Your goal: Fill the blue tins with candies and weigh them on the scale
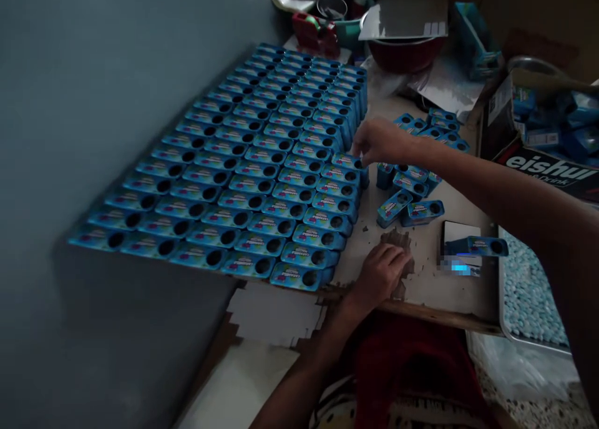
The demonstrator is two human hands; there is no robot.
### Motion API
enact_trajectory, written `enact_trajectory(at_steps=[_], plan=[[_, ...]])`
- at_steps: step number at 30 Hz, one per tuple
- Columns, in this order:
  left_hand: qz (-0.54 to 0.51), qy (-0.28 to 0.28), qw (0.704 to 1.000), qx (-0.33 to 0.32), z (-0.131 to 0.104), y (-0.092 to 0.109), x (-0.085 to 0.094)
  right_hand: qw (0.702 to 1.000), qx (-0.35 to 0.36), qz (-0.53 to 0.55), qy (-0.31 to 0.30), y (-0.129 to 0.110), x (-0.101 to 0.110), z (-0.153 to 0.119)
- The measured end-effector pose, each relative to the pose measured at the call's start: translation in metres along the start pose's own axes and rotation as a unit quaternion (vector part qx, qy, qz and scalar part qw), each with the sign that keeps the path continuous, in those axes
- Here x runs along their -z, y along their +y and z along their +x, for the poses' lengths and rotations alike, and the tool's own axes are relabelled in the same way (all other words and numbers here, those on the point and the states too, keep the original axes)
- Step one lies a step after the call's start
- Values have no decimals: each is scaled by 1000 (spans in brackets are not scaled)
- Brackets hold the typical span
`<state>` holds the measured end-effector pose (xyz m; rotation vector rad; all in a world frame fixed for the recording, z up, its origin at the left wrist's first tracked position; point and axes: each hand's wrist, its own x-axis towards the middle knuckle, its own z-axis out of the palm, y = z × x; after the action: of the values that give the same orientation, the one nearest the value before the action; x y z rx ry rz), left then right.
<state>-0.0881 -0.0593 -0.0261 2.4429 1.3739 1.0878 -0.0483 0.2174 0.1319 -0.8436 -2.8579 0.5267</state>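
Observation:
My right hand is closed, its fingers pinching the end of a small blue box at the right edge of a big block of matching boxes. The boxes in that block stand upright in tight slanting rows, each with a dark round hole in its top. Lower down, my left hand rests on the tabletop near the front edge, over a worn brown patch. Its fingers are loosely bent with nothing visible in them. Loose blue boxes lie scattered below and beyond my right wrist.
A tray of small pale-blue pieces sits at the right. Behind it, a black carton holds more blue boxes. A dark red bowl and a red tape dispenser stand at the back. One blue box lies on a dark-edged flat object. A wall borders the left.

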Motion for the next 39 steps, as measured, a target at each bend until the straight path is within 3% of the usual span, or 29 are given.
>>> enact_trajectory(at_steps=[3,6,9,11,13,15,18,20,22,25,27,29,31,33,34,37,39], plan=[[-17,-3,1000,1,1,-2,-3,999,-36,2,39,-5,8,-12],[-39,9,999,7,0,-6,-3,987,-101,-4,127,-10,47,-60],[-39,31,998,24,-1,-11,-4,961,-151,-60,222,0,84,-149],[-33,38,998,25,-1,-13,-6,944,-209,-111,230,13,90,-230],[-32,40,999,13,0,-15,-9,942,-292,-103,131,25,71,-320],[-32,40,999,-1,2,-15,-12,939,-334,-86,1,31,30,-403],[-24,40,999,-2,5,-15,-15,932,-334,-127,-60,29,-44,-480],[-12,38,999,7,6,-15,-17,929,-333,-158,-41,24,-78,-495],[-3,33,999,17,7,-16,-18,933,-323,-157,-25,25,-92,-490],[0,31,999,31,6,-18,-16,945,-319,-66,-30,38,-83,-476],[1,34,999,40,6,-17,-12,940,-338,48,3,49,-72,-474],[3,33,998,54,8,-13,-9,909,-366,182,83,56,-64,-477],[-3,26,997,69,14,-6,-7,847,-399,305,175,57,-61,-483],[-24,24,997,72,26,5,-7,792,-429,371,228,52,-60,-487],[-42,25,996,70,33,11,-9,781,-445,368,236,49,-60,-488],[-111,20,991,78,53,30,-16,794,-482,296,224,42,-57,-485],[-157,8,982,100,62,39,-20,769,-489,334,243,39,-53,-478]])
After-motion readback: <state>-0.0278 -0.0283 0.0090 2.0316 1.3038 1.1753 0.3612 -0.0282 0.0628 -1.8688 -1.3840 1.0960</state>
